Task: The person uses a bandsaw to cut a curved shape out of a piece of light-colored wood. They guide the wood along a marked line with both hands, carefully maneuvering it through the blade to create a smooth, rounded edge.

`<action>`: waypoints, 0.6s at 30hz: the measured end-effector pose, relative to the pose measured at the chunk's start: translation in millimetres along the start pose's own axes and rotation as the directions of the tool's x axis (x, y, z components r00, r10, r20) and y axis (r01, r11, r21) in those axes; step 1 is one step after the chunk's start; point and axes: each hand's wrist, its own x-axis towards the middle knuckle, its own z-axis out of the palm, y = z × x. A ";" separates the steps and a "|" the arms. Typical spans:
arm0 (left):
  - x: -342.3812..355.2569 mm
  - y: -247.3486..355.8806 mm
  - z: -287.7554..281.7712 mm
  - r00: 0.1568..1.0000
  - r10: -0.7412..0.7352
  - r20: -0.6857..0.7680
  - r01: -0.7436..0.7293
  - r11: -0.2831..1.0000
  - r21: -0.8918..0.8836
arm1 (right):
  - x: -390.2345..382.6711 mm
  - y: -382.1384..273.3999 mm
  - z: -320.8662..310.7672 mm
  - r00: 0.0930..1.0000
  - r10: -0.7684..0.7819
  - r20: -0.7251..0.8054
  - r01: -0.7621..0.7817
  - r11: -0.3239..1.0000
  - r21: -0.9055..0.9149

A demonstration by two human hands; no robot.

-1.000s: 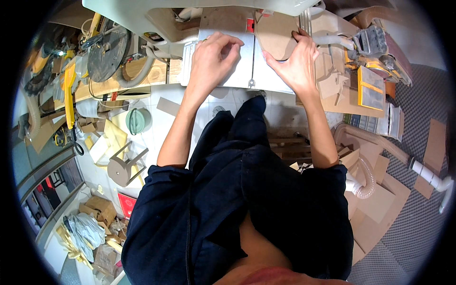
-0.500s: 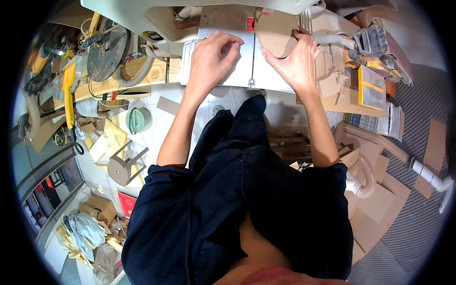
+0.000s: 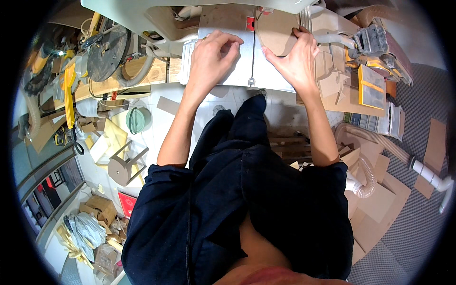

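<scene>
A tan fiberboard piece (image 3: 279, 32) with a rounded near edge lies flat on the metal machine table (image 3: 243, 69). At its near right side, my right hand (image 3: 299, 64) holds it, with the thumb at the near edge and the fingers round the right side. My left hand (image 3: 211, 61) rests on the left part of the table, fingers curled in and nothing seen in them. A thin dark slot runs between the hands toward me. The board's far end runs under the white machine body (image 3: 142, 16).
Left of the table stand a dark round disc (image 3: 108, 54) and grey hoses. On the right bench lie board scraps (image 3: 332, 83), a yellow-framed panel (image 3: 371, 88) and a sander (image 3: 375, 42). A small round stool (image 3: 119, 171) and a green bin (image 3: 137, 120) are on the floor.
The board has shifted very slightly away from me, and my right hand with it. My left hand stays in nearly the same place.
</scene>
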 end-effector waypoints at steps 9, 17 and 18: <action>0.0 0.5 -0.3 1.000 -0.005 0.004 0.005 1.000 0.001 | 1.5 -0.7 -1.0 1.000 0.005 0.012 -0.005 1.000 -0.004; 0.3 1.7 -1.4 1.000 0.003 0.010 -0.003 1.000 0.025 | 1.1 3.6 2.7 1.000 -0.020 -0.001 0.020 0.999 -0.033; 0.0 0.7 -1.1 1.000 0.003 0.009 -0.003 1.000 0.024 | 1.2 3.3 2.6 1.000 -0.019 -0.001 0.019 0.999 -0.032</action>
